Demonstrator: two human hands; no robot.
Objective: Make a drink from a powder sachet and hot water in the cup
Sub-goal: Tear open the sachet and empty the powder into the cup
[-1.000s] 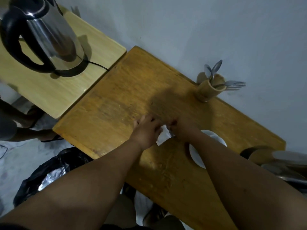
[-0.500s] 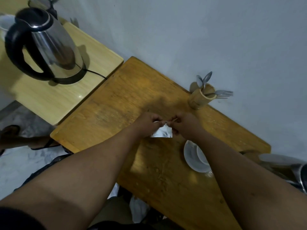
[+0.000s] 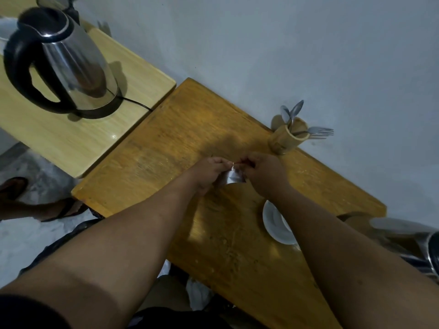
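A small silvery powder sachet [image 3: 232, 177] hangs between my two hands above the brown wooden table [image 3: 171, 143]. My left hand [image 3: 209, 173] pinches its top left corner and my right hand [image 3: 264, 173] pinches the top right, fingertips almost touching. A white cup on a white saucer [image 3: 275, 225] sits on the table under my right forearm, which hides most of the cup. A steel electric kettle [image 3: 69, 65] with a black handle stands on its base on the paler side table [image 3: 71, 143] at the far left.
A bamboo holder [image 3: 288, 138] with spoons and a fork stands against the grey wall. Metal pots and a lid [image 3: 403, 230] crowd the table's right end. A black bag and someone's sandalled foot [image 3: 14, 188] are on the floor at left.
Both hands lifted the sachet off the table and now grip its top edge together. The view shifted, so the cup and saucer show more below my right arm.
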